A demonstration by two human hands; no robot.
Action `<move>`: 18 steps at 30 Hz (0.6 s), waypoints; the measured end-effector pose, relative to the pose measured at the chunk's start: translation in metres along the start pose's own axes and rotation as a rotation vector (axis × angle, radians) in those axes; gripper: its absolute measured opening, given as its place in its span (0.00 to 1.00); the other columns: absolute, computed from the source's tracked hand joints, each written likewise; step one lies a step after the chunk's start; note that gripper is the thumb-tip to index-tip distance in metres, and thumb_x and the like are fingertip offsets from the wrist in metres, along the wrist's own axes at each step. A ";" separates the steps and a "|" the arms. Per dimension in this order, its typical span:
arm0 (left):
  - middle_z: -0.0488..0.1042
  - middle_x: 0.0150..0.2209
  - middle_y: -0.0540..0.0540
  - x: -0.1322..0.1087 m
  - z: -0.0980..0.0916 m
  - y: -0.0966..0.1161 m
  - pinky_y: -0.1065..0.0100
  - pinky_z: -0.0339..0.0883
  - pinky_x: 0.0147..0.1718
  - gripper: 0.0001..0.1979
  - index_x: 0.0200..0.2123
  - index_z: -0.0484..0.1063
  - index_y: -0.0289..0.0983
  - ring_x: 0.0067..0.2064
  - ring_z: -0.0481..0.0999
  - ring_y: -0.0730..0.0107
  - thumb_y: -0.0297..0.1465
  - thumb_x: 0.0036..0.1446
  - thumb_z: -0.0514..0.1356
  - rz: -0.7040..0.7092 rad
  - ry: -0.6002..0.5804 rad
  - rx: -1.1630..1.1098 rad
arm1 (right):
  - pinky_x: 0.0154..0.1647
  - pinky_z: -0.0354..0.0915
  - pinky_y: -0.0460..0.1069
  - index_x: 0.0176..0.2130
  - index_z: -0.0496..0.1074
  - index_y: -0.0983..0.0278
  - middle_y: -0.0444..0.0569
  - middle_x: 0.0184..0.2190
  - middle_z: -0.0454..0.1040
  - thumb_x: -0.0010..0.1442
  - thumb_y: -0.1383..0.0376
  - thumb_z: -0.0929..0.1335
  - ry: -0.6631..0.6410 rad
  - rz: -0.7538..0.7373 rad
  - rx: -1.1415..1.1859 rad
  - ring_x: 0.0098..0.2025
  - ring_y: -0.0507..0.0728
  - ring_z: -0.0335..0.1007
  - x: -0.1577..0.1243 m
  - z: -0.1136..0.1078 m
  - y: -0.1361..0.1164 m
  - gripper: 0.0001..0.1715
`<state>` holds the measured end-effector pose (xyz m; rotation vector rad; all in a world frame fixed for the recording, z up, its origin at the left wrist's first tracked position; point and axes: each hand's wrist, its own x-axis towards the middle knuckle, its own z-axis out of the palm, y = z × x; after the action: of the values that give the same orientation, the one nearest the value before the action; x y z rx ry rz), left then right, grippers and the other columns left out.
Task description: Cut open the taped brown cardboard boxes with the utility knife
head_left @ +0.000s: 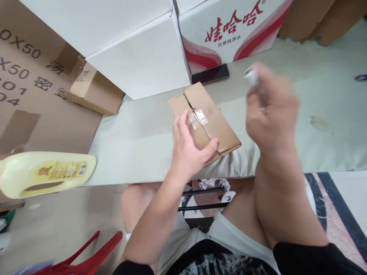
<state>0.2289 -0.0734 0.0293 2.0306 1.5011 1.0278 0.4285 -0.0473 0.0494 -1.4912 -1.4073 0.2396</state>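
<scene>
Nearest lay the person's pale shorts (pixel 172 233), below the black shirt hem, with red plastic furniture (pixel 86 259) on the floor to the left. A pale yellow handled bottle (pixel 67 166) was at the near left edge of the pale green covered surface (pixel 137 152). On that surface, near the middle of its front edge, sat a small brown cardboard box (pixel 219 130), clear tape (pixel 201 116) across its top seam. The left hand (pixel 187 152) touched it, fingers spread well apart from the thumb, which pressed near the closest corner. To the box's right, the right hand (pixel 272 110) was raised and blurred, its fingers clamped on a small white object (pixel 251 75) too smeared to identify. Beyond the box, a dark smartphone (pixel 210 74) lay against the foot of a red-and-white drinking-water carton (pixel 252 28), with a plain white carton (pixel 143 57) just beside it on the left.
</scene>
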 end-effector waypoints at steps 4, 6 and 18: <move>0.53 0.71 0.33 -0.002 -0.006 -0.004 0.39 0.47 0.72 0.51 0.71 0.48 0.45 0.75 0.51 0.39 0.57 0.54 0.67 -0.025 -0.021 -0.021 | 0.60 0.69 0.71 0.62 0.75 0.65 0.63 0.52 0.79 0.64 0.68 0.63 -0.356 0.166 -0.243 0.56 0.72 0.76 0.001 0.029 0.031 0.29; 0.52 0.71 0.33 -0.003 -0.009 -0.006 0.40 0.47 0.72 0.51 0.71 0.47 0.45 0.75 0.52 0.40 0.57 0.55 0.67 -0.018 -0.021 -0.034 | 0.60 0.68 0.72 0.64 0.73 0.65 0.64 0.54 0.78 0.63 0.68 0.63 -0.383 0.212 -0.267 0.58 0.74 0.75 0.000 0.039 0.036 0.31; 0.60 0.70 0.42 -0.045 -0.083 -0.077 0.49 0.50 0.73 0.25 0.61 0.70 0.46 0.75 0.53 0.46 0.45 0.62 0.59 -0.315 0.154 -0.140 | 0.58 0.70 0.62 0.61 0.74 0.61 0.54 0.50 0.82 0.67 0.64 0.63 -0.769 0.270 -0.140 0.55 0.68 0.78 0.000 0.031 0.014 0.26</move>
<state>0.1106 -0.0976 0.0144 1.5871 1.7077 1.1407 0.4148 -0.0279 0.0243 -1.8000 -1.8295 0.9820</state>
